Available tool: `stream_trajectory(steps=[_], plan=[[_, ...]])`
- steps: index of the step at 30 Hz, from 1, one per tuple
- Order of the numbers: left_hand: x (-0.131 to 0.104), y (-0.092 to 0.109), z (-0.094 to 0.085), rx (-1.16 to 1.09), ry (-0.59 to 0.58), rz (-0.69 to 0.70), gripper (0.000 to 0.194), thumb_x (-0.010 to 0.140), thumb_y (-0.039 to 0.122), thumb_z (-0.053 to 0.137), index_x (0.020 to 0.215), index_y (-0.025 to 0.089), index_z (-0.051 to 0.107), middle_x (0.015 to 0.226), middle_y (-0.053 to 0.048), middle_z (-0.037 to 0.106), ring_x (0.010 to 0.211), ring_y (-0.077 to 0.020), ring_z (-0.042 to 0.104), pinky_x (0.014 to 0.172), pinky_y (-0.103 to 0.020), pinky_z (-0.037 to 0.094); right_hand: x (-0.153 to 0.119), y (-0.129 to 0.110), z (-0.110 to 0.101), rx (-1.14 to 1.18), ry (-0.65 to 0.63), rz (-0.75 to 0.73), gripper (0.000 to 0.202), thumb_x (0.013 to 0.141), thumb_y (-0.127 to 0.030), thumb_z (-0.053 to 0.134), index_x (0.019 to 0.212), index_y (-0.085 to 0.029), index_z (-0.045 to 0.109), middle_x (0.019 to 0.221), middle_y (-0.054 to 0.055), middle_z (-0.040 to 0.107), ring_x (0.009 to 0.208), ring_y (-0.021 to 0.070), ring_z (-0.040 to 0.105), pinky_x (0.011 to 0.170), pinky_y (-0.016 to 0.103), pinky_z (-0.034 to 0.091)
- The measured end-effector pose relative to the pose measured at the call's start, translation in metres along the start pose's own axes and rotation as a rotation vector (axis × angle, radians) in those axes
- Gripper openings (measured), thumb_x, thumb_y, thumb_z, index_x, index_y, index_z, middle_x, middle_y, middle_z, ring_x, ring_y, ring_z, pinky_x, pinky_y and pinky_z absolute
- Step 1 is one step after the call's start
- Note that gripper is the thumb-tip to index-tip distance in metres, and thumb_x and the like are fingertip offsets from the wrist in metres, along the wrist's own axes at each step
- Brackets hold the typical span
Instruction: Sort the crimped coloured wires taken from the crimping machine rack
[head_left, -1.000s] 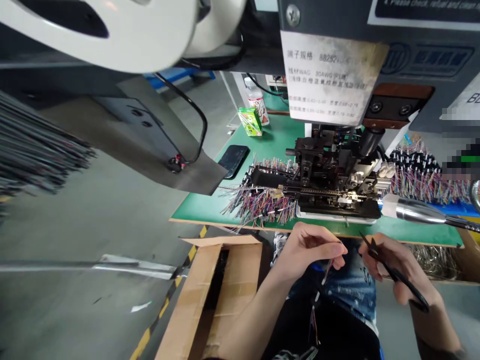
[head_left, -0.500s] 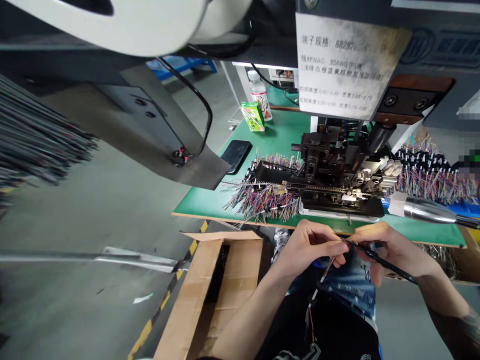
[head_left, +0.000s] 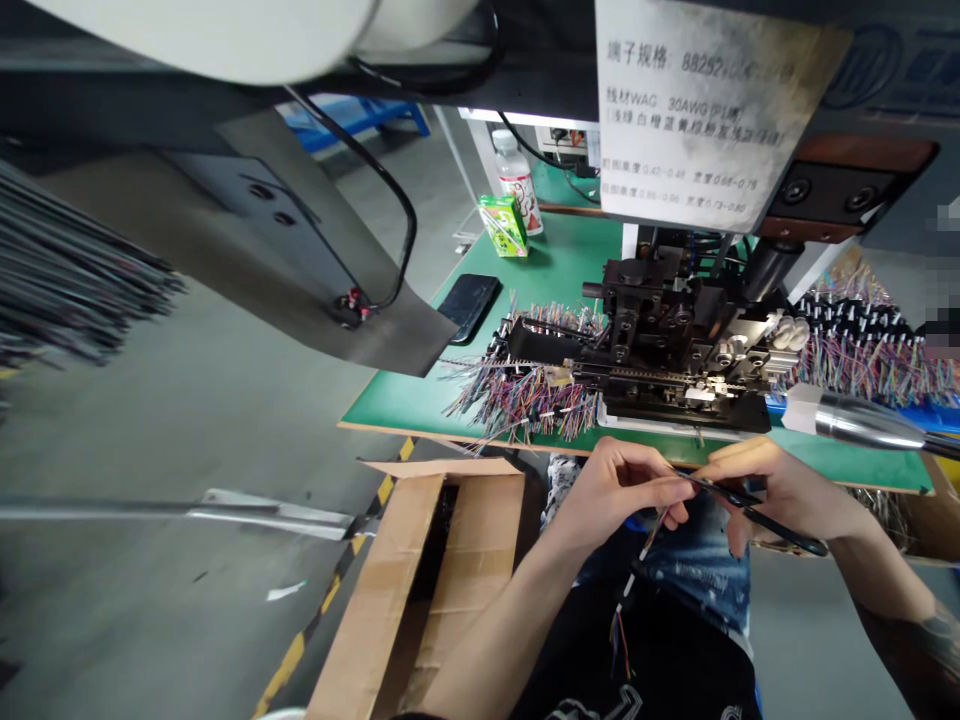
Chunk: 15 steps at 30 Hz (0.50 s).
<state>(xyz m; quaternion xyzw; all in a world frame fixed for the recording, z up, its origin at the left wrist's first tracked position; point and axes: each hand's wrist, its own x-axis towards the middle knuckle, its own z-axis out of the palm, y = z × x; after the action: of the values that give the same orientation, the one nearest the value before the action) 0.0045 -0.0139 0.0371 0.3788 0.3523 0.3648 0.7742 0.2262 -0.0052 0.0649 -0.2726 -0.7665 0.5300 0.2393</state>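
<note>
Over the table's front edge, my two hands meet at their fingertips. My left hand (head_left: 634,490) is closed in a pinch on a thin wire harness (head_left: 634,577), which hangs below it. The harness has white and black sleeve sections and fans out into coloured wire ends over my lap. My right hand (head_left: 787,495) is closed around a slim black tool that looks like tweezers (head_left: 784,532). The tool's tip points left to my left fingertips, and its back end sticks out past my palm. What lies right between the fingertips is too small to make out.
A crimping machine (head_left: 675,350) stands on the green table (head_left: 390,395) just beyond my hands. Wire bundles (head_left: 532,400) lie left of it, more (head_left: 862,350) right. A metal nozzle (head_left: 862,418) points in from the right. Phone (head_left: 471,305), green box (head_left: 504,226) and bottle (head_left: 517,180) stand behind; a carton (head_left: 472,560) is below.
The black tool has turned slightly in my right hand, and its two arms now show apart. My left hand keeps its pinch on the harness. The view has shifted a little.
</note>
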Motion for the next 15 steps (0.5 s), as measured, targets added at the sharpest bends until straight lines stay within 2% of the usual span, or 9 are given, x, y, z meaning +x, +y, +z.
stream_trajectory(steps=[5, 10, 13, 15], plan=[[0.0007, -0.0005, 0.0004, -0.01, -0.005, -0.003, 0.038, 0.057, 0.045, 0.103, 0.061, 0.016, 0.079, 0.052, -0.003, 0.074, 0.043, -0.0127, 0.064, 0.048, -0.022, 0.052, 0.0032, -0.004, -0.0007, -0.009, 0.012, -0.004, 0.042, 0.102, -0.054, 0.07, 0.089, -0.018, 0.086, 0.066, 0.001, 0.072, 0.056, 0.0144, 0.059, 0.057, 0.026, 0.049], [0.0012, -0.0011, 0.0002, -0.015, 0.001, 0.002, 0.039, 0.056, 0.047, 0.103, 0.061, 0.016, 0.08, 0.052, -0.004, 0.074, 0.043, -0.013, 0.063, 0.048, -0.023, 0.052, 0.0027, -0.0035, -0.0012, -0.02, 0.014, 0.037, 0.041, 0.101, -0.05, 0.071, 0.079, -0.019, 0.085, 0.068, 0.002, 0.074, 0.058, 0.0158, 0.062, 0.059, 0.026, 0.052], [0.0012, -0.0018, -0.0007, -0.016, 0.003, -0.001, 0.04, 0.055, 0.047, 0.103, 0.06, 0.016, 0.079, 0.052, -0.004, 0.074, 0.042, -0.0134, 0.063, 0.048, -0.023, 0.053, 0.0019, -0.0012, -0.0008, 0.001, 0.022, 0.044, 0.039, 0.101, -0.051, 0.072, 0.082, -0.019, 0.086, 0.067, 0.002, 0.074, 0.058, 0.0161, 0.063, 0.062, 0.027, 0.054], [0.001, -0.0023, -0.0014, -0.015, 0.002, 0.003, 0.04, 0.056, 0.049, 0.102, 0.06, 0.016, 0.08, 0.053, -0.004, 0.074, 0.043, -0.0137, 0.064, 0.048, -0.023, 0.053, 0.0012, 0.0011, -0.0001, 0.012, 0.032, 0.036, 0.038, 0.096, -0.054, 0.077, 0.086, -0.019, 0.086, 0.07, 0.003, 0.075, 0.061, 0.0166, 0.065, 0.063, 0.027, 0.054]])
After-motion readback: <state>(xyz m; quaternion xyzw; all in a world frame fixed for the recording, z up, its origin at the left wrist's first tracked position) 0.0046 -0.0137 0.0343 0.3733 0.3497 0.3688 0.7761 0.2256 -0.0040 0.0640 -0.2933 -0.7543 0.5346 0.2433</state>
